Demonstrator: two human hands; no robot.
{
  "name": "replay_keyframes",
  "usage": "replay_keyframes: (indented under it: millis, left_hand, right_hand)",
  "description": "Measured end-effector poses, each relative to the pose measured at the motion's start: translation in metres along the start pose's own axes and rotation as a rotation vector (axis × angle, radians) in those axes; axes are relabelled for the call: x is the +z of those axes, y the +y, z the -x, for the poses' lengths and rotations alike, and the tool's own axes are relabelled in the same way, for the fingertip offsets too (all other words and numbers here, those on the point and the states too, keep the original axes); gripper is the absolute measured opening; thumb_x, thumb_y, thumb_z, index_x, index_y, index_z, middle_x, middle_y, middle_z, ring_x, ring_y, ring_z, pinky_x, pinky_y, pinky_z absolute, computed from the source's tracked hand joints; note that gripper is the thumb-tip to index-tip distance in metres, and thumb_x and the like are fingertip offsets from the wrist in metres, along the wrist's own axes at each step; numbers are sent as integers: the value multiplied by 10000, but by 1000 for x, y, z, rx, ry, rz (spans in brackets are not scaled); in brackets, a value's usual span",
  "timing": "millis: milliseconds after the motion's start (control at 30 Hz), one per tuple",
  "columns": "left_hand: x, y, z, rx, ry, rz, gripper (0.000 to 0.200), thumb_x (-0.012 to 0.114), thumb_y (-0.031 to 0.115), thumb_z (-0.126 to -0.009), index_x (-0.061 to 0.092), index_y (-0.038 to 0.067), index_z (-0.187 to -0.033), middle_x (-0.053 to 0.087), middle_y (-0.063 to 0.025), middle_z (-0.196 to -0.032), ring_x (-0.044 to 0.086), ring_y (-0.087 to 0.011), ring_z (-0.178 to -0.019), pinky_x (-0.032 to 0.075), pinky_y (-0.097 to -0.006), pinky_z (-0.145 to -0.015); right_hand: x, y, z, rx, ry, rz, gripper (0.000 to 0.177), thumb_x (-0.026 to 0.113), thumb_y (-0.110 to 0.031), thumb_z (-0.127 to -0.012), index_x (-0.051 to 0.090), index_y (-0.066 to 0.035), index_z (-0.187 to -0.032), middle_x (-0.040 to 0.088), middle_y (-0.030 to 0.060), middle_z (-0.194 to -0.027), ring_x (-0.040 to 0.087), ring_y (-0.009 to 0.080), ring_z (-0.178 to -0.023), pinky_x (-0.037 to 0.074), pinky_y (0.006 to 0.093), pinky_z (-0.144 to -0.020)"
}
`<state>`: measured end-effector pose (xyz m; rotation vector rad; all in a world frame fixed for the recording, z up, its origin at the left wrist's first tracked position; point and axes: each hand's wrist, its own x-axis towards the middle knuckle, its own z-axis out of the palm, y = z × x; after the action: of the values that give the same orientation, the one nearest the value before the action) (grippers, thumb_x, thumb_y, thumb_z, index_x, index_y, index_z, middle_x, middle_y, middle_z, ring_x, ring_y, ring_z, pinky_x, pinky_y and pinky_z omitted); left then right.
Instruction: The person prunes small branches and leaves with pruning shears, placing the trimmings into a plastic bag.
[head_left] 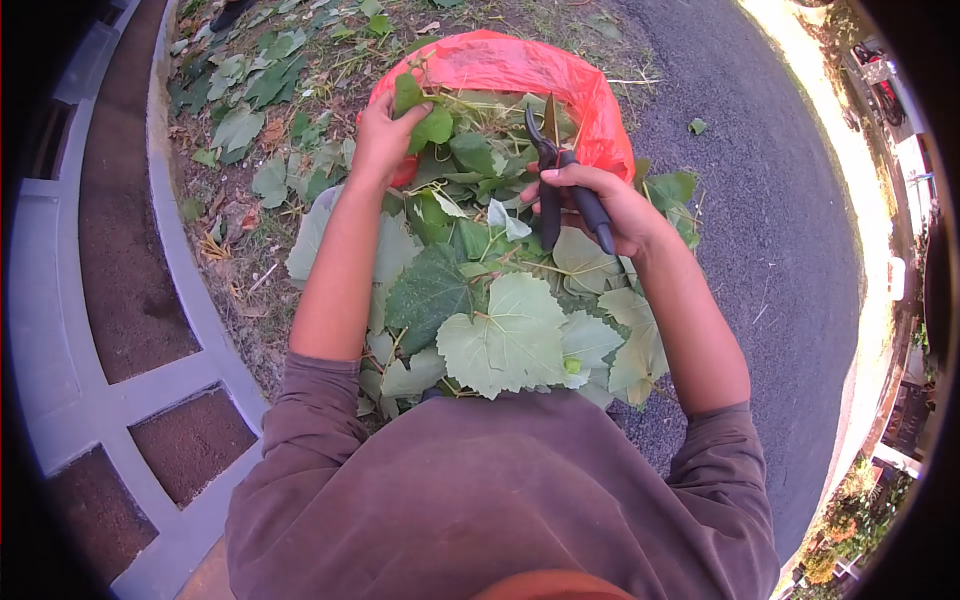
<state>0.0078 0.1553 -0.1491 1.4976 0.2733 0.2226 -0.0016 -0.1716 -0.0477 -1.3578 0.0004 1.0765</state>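
Note:
My left hand [383, 138] is at the left rim of a red plastic bag [590, 90], its fingers closed on a green leaf [433, 128]. My right hand [618, 208] grips black-handled pruning shears [549, 205] near the bag's right side. The blades of the shears point up over the bag's mouth and stand apart. Cut stems and leaves fill the bag's opening. A heap of broad leaves [505, 335], some with pale undersides up, lies between my forearms and against my shirt.
More cut leaves [240, 128] are scattered on the soil and grass at the left. A pale concrete curb [180, 270] runs along that side. Dark asphalt [760, 270] stretches to the right, with a small leaf [697, 126] on it.

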Motion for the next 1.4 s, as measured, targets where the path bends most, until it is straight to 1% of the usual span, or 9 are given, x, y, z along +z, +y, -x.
replay_keyframes:
  millis: [133,367,567,700,800,933,1033,1200,1400]
  left_hand:
    - [-4,7,1,-62,-4,421,301,710,66,-1020,643,-9,-1303,744,-111,-1210,754,-197,-1028,634,-361,-887]
    - [-10,-4,5,-182,-35,634,251,666,64,-1049,605,8,-1286,723,-91,-1173,739,-215,-1015,662,-407,-932]
    - [-5,-6,-1,-184,-36,742,289,615,40,-1069,588,33,-1357,681,-89,-1276,690,-217,-1157,657,-403,-942]
    - [7,-4,12,-148,-58,641,300,635,46,-1060,584,-7,-1350,688,-115,-1290,711,-224,-1133,655,-413,-948]
    - [11,-8,16,-115,-103,366,311,701,67,-1023,626,-29,-1309,730,-110,-1240,728,-189,-1059,594,-345,-945]
    - [0,-5,20,-70,-162,162,412,746,52,-978,608,-37,-1357,703,-116,-1294,702,-200,-1127,560,-376,-1011]
    - [2,-3,20,75,-138,-108,447,793,54,-948,610,-37,-1346,700,-116,-1297,686,-199,-1138,536,-363,-1020]
    - [12,0,23,119,-79,-147,370,862,114,-890,687,-41,-1178,771,-90,-1054,732,-181,-979,586,-371,-882]
    - [25,-10,27,296,31,-285,300,867,115,-867,680,23,-1083,796,-74,-1019,744,-154,-915,581,-322,-839]
  right_hand:
    - [15,-7,-17,42,-128,60,399,731,-387,-977,689,-40,-1169,726,44,-1077,683,134,-936,559,311,-820]
    - [11,5,-58,218,-140,54,343,710,-369,-978,679,-65,-1135,748,47,-1033,692,123,-877,552,297,-811]
    - [14,3,-71,230,-220,90,291,684,-325,-973,712,-71,-1115,756,32,-1024,692,120,-854,533,279,-791]
    - [21,-1,-73,170,-144,122,334,697,-376,-956,700,-88,-1125,768,16,-1104,665,100,-937,497,277,-833]
    - [20,0,-75,138,-89,106,329,701,-381,-953,701,-94,-1114,763,17,-1080,666,98,-931,491,275,-812]
    - [22,-2,-74,64,-24,94,307,685,-310,-957,733,-23,-1056,723,53,-971,680,137,-841,542,272,-753]
    - [17,-7,-74,107,-85,190,363,705,-357,-952,690,-52,-1147,723,30,-1032,668,116,-929,514,283,-790]
    - [19,0,-79,93,-37,236,364,708,-315,-952,679,-8,-1146,706,65,-1051,673,140,-935,535,287,-789]
    - [17,16,-93,3,56,296,294,698,-246,-938,680,13,-1075,693,68,-967,664,139,-865,533,293,-755]
